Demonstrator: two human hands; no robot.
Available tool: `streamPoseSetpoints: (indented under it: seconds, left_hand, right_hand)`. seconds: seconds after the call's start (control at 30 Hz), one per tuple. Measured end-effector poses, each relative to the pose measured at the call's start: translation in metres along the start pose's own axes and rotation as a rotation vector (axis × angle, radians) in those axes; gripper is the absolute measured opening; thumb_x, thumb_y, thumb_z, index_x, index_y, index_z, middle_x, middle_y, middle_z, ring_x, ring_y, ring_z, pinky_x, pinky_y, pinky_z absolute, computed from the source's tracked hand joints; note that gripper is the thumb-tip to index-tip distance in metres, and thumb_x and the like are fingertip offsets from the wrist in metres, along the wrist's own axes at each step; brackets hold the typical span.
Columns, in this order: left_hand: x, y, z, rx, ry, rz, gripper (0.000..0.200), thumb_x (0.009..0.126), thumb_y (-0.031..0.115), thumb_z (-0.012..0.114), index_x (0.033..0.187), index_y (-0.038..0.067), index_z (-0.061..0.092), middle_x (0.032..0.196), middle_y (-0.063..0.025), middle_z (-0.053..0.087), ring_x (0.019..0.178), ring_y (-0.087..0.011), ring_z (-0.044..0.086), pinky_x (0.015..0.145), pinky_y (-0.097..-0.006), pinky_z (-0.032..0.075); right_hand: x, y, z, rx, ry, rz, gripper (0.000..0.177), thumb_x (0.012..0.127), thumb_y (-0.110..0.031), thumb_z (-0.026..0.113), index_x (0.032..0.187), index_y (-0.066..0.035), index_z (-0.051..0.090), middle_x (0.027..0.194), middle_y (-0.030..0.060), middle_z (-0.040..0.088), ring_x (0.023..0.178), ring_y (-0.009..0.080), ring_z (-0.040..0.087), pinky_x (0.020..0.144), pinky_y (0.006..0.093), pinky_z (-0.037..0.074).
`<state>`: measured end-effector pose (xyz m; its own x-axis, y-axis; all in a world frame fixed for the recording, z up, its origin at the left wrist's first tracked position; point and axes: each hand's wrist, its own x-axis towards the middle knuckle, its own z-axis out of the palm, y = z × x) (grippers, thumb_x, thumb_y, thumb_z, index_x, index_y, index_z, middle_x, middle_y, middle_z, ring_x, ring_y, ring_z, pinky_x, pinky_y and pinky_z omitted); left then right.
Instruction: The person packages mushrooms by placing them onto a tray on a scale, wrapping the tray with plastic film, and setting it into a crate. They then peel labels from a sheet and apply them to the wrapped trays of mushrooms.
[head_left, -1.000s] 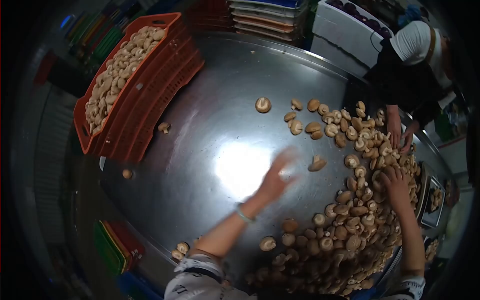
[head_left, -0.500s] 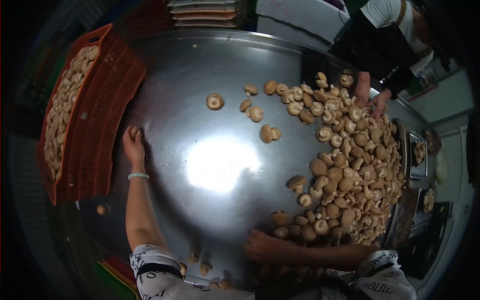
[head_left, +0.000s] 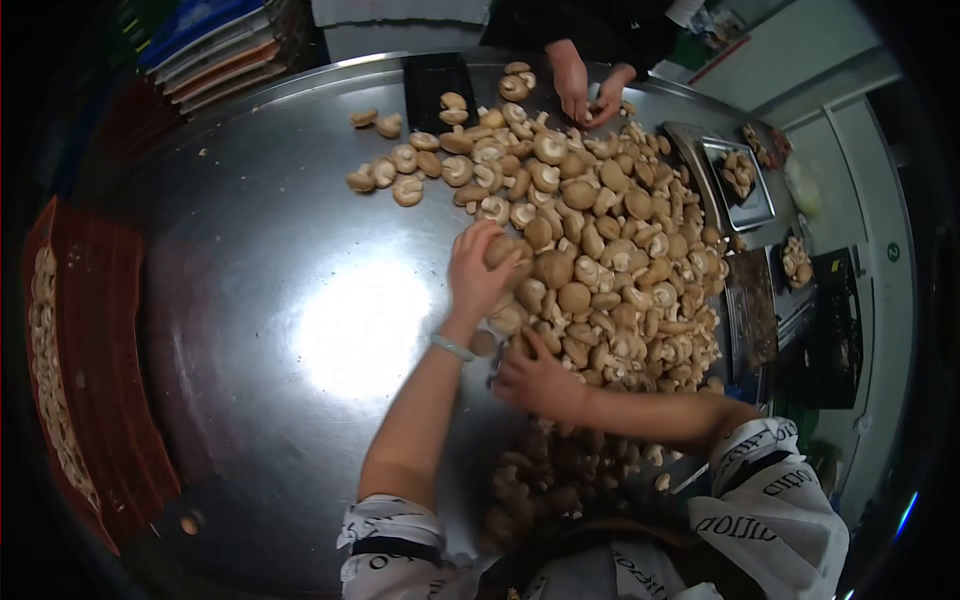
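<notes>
A large heap of shiitake mushrooms (head_left: 620,250) with brown caps and pale stems covers the right half of the steel table (head_left: 230,250). My left hand (head_left: 478,272), a pale bracelet on its wrist, is at the heap's left edge, its fingers curled around a brown-capped mushroom (head_left: 508,254). Just below it, my right hand (head_left: 540,380) rests against the near-left side of the heap. Its fingers are apart and touch mushrooms there; nothing shows in its grasp, though the palm is hidden.
At far left stands a red crate (head_left: 100,340) with mushrooms inside. Another person's hands (head_left: 590,90) work at the heap's far side, near a black tray (head_left: 438,95). Stacked trays (head_left: 225,55) stand at back left. A scale with a metal pan (head_left: 765,205) is at right.
My left hand has moved right, from beside the red crate to the heap. My right hand has shifted up and stretched its fingers toward the mushrooms. The view has turned right.
</notes>
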<state>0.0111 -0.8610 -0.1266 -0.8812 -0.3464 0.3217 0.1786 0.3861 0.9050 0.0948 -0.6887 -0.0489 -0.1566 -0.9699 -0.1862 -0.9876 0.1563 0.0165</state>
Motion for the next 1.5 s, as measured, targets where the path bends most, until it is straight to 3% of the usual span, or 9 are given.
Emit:
streamPoseSetpoints:
  seconds: [0.17,0.37,0.53,0.6,0.77,0.9,1.13,1.3,1.5]
  left_hand:
    - [-0.001,0.056,0.06,0.09,0.229,-0.057,0.044,0.076,0.025,0.077,0.114,0.009,0.062,0.118,-0.0143,0.054,0.118,-0.0327,0.047,0.103,-0.0392,0.035]
    - [0.016,0.117,0.084,-0.497,-0.254,-0.002,0.042,0.092,0.029,0.062,0.128,0.007,0.057,0.133,-0.0132,0.053,0.123,-0.0247,0.047,0.105,-0.0349,0.036]
    - [-0.03,0.162,-0.015,-0.483,-0.459,-0.16,0.039,0.097,0.029,0.055,0.129,0.006,0.056,0.123,-0.0071,0.061,0.112,-0.017,0.056,0.097,-0.0293,0.044]
    - [-0.081,0.16,-0.096,-0.408,-0.433,-0.49,0.039,0.094,0.032,0.06,0.125,0.007,0.059,0.118,-0.0076,0.063,0.107,-0.0168,0.06,0.092,-0.0297,0.046]
    - [-0.29,0.124,-0.3,0.429,0.151,-0.683,0.051,0.092,0.035,0.061,0.133,0.006,0.052,0.132,-0.0146,0.054,0.121,-0.0315,0.051,0.099,-0.0404,0.043]
    - [-0.449,0.147,-0.364,0.92,-0.006,-0.865,0.059,0.089,0.039,0.063,0.139,0.013,0.045,0.135,-0.0212,0.046,0.121,-0.0411,0.047,0.101,-0.0451,0.041]
    - [-0.488,0.155,-0.333,0.739,0.037,-1.003,0.081,0.076,0.043,0.076,0.144,0.025,0.037,0.137,-0.0199,0.037,0.122,-0.0405,0.044,0.099,-0.0461,0.043]
    - [-0.458,0.16,-0.291,0.8,-0.344,-0.766,0.08,0.067,0.043,0.082,0.137,0.026,0.046,0.127,-0.0169,0.043,0.11,-0.0375,0.05,0.092,-0.044,0.047]
    - [-0.448,0.198,-0.177,0.552,-0.365,-0.534,0.099,0.05,0.032,0.091,0.138,0.023,0.046,0.118,-0.0152,0.047,0.101,-0.0353,0.054,0.084,-0.0425,0.051]
  right_hand:
    - [-0.037,0.058,-0.032,0.031,0.075,0.05,0.027,0.072,-0.027,0.062,0.098,-0.02,0.062,0.093,0.0023,0.053,0.103,0.0229,0.051,0.107,0.0553,0.032]
    - [-0.087,0.108,-0.056,-0.091,0.137,0.087,0.032,0.07,-0.023,0.066,0.101,-0.013,0.062,0.097,0.0046,0.057,0.101,0.0227,0.053,0.103,0.0505,0.036]
    - [-0.157,0.145,-0.071,-0.301,0.046,0.589,0.04,0.081,-0.027,0.067,0.116,-0.007,0.061,0.12,0.0133,0.055,0.116,0.034,0.048,0.099,0.0461,0.04]
    - [-0.169,0.123,-0.094,-0.206,0.18,0.651,0.045,0.08,-0.02,0.069,0.12,-0.004,0.057,0.127,0.0157,0.052,0.118,0.0361,0.047,0.097,0.047,0.04]
    - [-0.163,-0.026,-0.091,0.26,0.261,0.339,0.041,0.068,-0.006,0.067,0.108,-0.004,0.058,0.114,0.0133,0.058,0.104,0.0343,0.053,0.088,0.0445,0.043]
    - [-0.138,-0.166,-0.038,0.523,0.159,-0.39,0.031,0.073,-0.013,0.064,0.104,-0.008,0.06,0.116,0.0092,0.057,0.11,0.0287,0.053,0.094,0.0425,0.043]
    - [-0.065,-0.304,0.004,0.372,0.069,-0.633,0.03,0.081,-0.021,0.061,0.109,-0.012,0.061,0.114,0.006,0.054,0.112,0.0264,0.05,0.098,0.0492,0.038]
    - [-0.081,-0.298,0.01,0.137,-0.173,-0.605,0.023,0.082,-0.022,0.061,0.104,-0.017,0.065,0.112,0.0044,0.055,0.113,0.0262,0.049,0.098,0.059,0.035]
    - [-0.143,-0.252,0.032,-0.164,-0.208,-0.535,0.019,0.081,-0.027,0.061,0.094,-0.018,0.072,0.112,0.0039,0.061,0.119,0.0263,0.047,0.102,0.0606,0.032]
